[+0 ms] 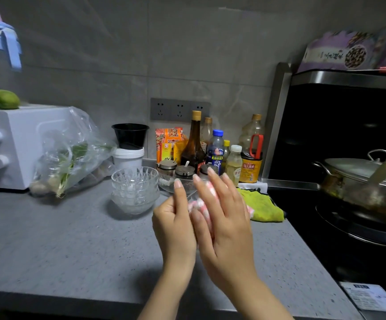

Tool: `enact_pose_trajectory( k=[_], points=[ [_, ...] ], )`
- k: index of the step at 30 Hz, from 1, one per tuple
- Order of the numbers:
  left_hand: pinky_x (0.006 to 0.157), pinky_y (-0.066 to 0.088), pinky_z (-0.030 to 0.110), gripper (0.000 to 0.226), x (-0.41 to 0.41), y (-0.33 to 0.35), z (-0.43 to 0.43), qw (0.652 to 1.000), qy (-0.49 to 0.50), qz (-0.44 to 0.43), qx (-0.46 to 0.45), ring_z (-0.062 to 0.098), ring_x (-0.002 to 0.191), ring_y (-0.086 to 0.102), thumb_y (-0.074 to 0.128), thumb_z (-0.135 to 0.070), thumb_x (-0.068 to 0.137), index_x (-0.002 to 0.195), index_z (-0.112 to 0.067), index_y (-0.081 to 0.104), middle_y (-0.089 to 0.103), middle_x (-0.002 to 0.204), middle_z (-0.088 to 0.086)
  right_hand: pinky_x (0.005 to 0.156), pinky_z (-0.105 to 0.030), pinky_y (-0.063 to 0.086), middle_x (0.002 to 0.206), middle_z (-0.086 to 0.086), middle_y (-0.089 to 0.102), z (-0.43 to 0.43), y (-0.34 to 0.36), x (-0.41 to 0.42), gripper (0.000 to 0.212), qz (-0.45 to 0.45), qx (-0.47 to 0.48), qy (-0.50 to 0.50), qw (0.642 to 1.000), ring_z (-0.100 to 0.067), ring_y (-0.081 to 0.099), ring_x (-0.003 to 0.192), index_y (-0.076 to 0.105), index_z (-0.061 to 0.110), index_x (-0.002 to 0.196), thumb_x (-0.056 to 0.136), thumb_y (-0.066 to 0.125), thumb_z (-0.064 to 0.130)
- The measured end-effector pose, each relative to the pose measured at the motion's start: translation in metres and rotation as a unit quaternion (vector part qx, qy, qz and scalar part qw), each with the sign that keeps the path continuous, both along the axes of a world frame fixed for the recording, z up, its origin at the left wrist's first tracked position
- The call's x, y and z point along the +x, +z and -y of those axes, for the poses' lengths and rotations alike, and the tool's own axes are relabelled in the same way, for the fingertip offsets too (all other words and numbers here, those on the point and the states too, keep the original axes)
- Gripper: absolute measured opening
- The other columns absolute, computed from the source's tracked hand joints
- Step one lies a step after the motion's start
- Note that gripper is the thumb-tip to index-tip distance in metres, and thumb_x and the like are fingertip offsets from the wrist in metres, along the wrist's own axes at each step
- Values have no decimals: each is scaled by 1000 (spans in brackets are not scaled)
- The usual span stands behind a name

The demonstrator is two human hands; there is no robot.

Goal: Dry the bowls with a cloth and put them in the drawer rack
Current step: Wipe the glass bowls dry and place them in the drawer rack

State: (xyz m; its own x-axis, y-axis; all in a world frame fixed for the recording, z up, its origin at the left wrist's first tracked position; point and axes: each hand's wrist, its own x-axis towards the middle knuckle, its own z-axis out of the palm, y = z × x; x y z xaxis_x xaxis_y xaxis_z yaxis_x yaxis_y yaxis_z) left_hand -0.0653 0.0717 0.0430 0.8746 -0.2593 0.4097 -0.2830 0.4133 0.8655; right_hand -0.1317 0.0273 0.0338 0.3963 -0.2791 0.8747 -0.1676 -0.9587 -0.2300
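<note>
Grey speckled countertop (72, 239), tiled wall (118, 54) behind, hob (348, 227) to the right.

Item one: stack of glass bowls (134, 190), nested, standing left of my hands and just apart from them, nearer than a white tub (128, 157). I judge them heavy for their size, rigid, breakable and slick if wet. Best taken by the rim with a thumb inside, one bowl at a time, lifted straight up off the stack.

Item two: pink-and-white cloth (199, 204), soft, bunched between both hands above the counter.
- Left hand (175, 220): fingers curled round the cloth's left side.
- Right hand (226, 215): fingers straight, pressed flat on its right side.
- Whether a bowl sits inside the cloth I cannot tell.

Item three: yellow-green rag (263, 206), lying right of the hands by the hob.

Far: condiment bottles (210, 146).

Drawer rack: not in view.
</note>
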Motion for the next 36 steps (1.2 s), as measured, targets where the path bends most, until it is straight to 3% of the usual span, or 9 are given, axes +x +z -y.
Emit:
enact_pose_trajectory(
  k=[6,12,15,19,22,25,30,33,36],
  points=[
    [44,18,27,57,-3,-4,-6,1000,-5,2,-12,11,41,20,43,-55,84,42,-21,28,21,41,-8,72,-5,44,96,17,64,16,11,-6,31,73,339,197,917,-4,59,104,54,51,111,97,26,53],
    [44,37,29,57,-1,-6,1,1000,-3,27,2,11,41,45,42,-55,84,42,-18,53,49,39,-2,112,-29,24,147,14,38,-1,2,1,47,-28,19,-15,999,-5,27,140,39,39,141,99,21,49],
    [44,30,29,56,-2,-5,-3,999,-18,42,11,9,40,34,43,-56,84,41,-19,44,37,37,-6,96,-26,41,124,15,58,8,9,0,45,23,110,47,993,-3,51,118,57,33,126,99,25,50],
    [43,23,21,54,-2,-4,-12,997,-49,-35,-43,6,41,22,47,-51,82,39,-23,31,24,40,-10,75,-45,51,92,-26,65,18,23,-4,41,56,412,204,887,-38,61,83,65,22,101,99,32,46],
    [54,32,30,47,4,-11,-13,986,-84,-102,-98,20,56,33,53,-54,78,49,-20,42,36,54,6,73,-24,54,82,0,74,21,23,-9,33,68,522,220,821,-5,70,75,67,27,87,97,39,40],
    [64,35,38,53,8,-19,-11,978,-115,-129,-118,27,84,42,57,-63,72,78,-11,55,49,89,13,77,-27,51,78,8,74,25,22,-11,31,86,554,226,797,-5,70,76,71,27,78,95,47,38],
    [71,46,35,60,19,-21,-13,986,-150,-68,-6,29,74,53,41,-61,78,74,-3,55,56,76,18,43,-13,36,54,-13,49,31,29,-19,51,69,508,153,845,-13,45,42,55,11,51,92,51,41],
    [68,49,16,63,21,-5,-19,985,-154,60,40,14,67,64,31,-52,89,66,-2,63,67,63,5,48,-4,37,50,-31,51,28,39,-24,62,54,436,153,885,-26,46,37,55,-8,49,97,48,32],
    [61,48,25,58,15,7,-17,965,-143,190,107,7,57,59,33,-56,96,58,-22,61,64,58,-3,45,-9,34,31,-2,43,22,44,-25,66,17,356,172,918,-11,40,29,49,16,34,99,47,27]
  ],
)
